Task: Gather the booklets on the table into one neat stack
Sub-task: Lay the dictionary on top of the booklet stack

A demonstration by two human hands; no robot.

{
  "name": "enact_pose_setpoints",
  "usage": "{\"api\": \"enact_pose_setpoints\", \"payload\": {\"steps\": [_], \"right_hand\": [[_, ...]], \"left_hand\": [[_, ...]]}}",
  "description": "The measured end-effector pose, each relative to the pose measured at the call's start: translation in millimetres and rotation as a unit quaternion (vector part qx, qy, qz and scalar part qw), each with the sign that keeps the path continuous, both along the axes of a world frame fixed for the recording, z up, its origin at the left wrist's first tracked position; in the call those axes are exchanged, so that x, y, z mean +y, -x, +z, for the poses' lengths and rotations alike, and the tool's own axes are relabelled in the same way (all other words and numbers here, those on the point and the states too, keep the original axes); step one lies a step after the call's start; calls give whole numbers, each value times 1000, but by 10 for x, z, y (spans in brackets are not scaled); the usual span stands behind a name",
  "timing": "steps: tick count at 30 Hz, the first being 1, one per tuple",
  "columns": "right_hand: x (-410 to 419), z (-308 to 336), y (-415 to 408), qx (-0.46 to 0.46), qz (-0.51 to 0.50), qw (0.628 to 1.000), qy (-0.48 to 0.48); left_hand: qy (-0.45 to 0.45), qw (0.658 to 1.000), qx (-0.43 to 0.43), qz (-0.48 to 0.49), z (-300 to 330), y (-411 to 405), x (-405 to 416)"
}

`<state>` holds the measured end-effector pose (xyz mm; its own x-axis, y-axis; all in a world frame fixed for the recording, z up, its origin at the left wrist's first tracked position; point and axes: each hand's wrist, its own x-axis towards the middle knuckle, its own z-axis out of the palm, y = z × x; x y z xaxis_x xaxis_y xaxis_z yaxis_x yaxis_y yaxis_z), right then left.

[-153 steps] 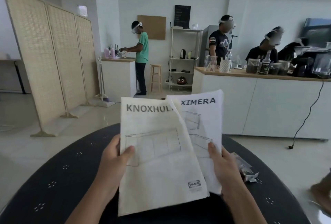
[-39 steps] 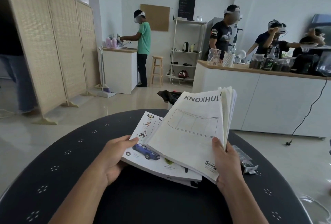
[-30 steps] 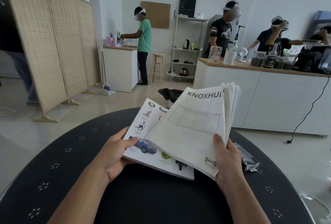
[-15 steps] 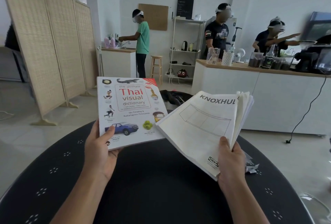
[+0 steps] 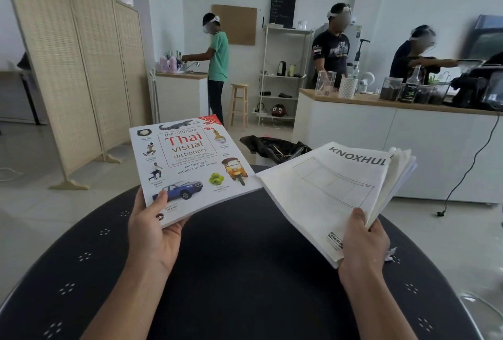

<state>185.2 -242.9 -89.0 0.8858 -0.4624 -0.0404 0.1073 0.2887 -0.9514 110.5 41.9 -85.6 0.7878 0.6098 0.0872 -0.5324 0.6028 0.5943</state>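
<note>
Above the near half of the round black table (image 5: 245, 271), both hands hold printed matter clear of the surface. The left hand (image 5: 152, 233) pinches the near left corner of the Thai visual dictionary (image 5: 190, 168), thumb on the cover and fingers beneath, cover tilted up toward the camera. To the right, the right hand (image 5: 362, 241) is clamped on the near edge of the bundle of assembly booklets (image 5: 332, 192) — thumb on the KNOXHULT cover, fingers hidden below — with the far right page edges fanned loosely. The dictionary's right corner sits just beside the bundle's left edge; I cannot tell whether they touch. No booklets remain on the visible tabletop, only a crumpled wrapper (image 5: 390, 254) at the right edge. Gathering looks nearly finished — what seems left is joining the two, squaring the splayed edges and laying the stack down.
</note>
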Motion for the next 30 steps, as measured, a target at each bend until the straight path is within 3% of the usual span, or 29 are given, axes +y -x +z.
{"api": "enact_pose_setpoints", "payload": {"steps": [6,12,19,24,30], "right_hand": [[-3,-22,-1,-24,-21,999,29],[36,-19,-12,-5,62,998,-9],[145,24,49,-35,202,976,73],[155,53,119,-30,267,957,107],[139,74,164,7,325,935,142]], "left_hand": [[32,999,-8,-14,-15,3,1],[0,998,14,-58,12,-24,-59],[-130,976,104,-139,-23,-83,-153],[-223,955,151,-126,-19,-99,-124],[-324,903,229,-163,-75,-79,-85]]}}
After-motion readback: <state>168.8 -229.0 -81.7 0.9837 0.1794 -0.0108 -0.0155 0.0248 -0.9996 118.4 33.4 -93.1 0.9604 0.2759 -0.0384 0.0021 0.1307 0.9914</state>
